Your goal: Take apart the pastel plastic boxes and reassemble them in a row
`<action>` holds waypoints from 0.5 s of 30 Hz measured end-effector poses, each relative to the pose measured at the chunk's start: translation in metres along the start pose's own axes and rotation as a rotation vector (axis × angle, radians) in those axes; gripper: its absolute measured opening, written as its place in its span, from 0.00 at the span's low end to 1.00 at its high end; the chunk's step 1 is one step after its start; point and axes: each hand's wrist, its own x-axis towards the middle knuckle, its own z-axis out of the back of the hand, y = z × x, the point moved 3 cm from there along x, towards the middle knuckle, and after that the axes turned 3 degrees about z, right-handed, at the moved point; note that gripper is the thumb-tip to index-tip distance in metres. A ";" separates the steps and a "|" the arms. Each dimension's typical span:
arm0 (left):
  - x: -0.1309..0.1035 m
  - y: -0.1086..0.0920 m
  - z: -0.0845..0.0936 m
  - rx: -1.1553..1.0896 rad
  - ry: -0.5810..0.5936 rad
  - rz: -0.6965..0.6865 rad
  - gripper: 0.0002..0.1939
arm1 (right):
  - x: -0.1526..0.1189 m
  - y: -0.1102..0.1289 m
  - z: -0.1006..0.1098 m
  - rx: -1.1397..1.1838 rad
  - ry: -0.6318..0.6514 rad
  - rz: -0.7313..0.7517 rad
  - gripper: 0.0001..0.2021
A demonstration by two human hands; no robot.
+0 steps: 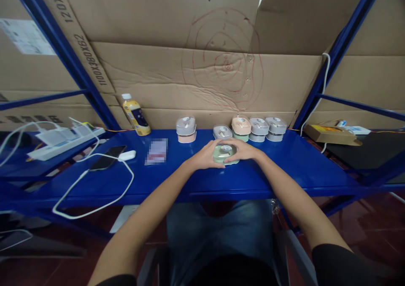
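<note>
Both of my hands are wrapped round a green lidded container [225, 152] near the middle of the blue shelf [177, 178]. My left hand [207, 154] grips its left side, and my right hand [243, 149] grips its right side. Just behind them sits a grey container [222, 132], low and single. To its right stand a pink-over-green stack [241, 126], a grey stack [259, 128] and another grey stack [276, 128]. A grey-over-pink stack [186, 129] is further left, apart from the others.
A yellow bottle [136, 116] stands at the back left. Left of my hands lie a blurred packet [157, 151], a phone [108, 157] and a white charger [127, 155] with a looping cable. A power strip [68, 141] is far left; an open cardboard box [332, 135] is at right.
</note>
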 end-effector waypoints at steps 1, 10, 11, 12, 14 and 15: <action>-0.001 -0.002 0.004 0.024 0.024 0.019 0.61 | 0.001 -0.001 -0.002 -0.003 -0.008 -0.001 0.43; -0.035 -0.021 0.036 0.245 0.126 0.232 0.49 | 0.006 -0.007 -0.011 -0.034 -0.121 -0.024 0.37; -0.041 -0.021 0.037 0.271 0.105 0.228 0.48 | 0.007 -0.006 -0.013 -0.028 -0.121 -0.019 0.35; -0.046 -0.020 0.036 0.308 0.081 0.215 0.47 | 0.008 -0.005 -0.015 -0.023 -0.123 -0.015 0.34; -0.054 -0.019 0.034 0.410 0.042 0.179 0.43 | 0.009 -0.002 -0.018 -0.013 -0.126 -0.008 0.32; -0.057 -0.017 0.033 0.465 0.028 0.163 0.41 | 0.009 -0.002 -0.019 -0.007 -0.128 -0.005 0.32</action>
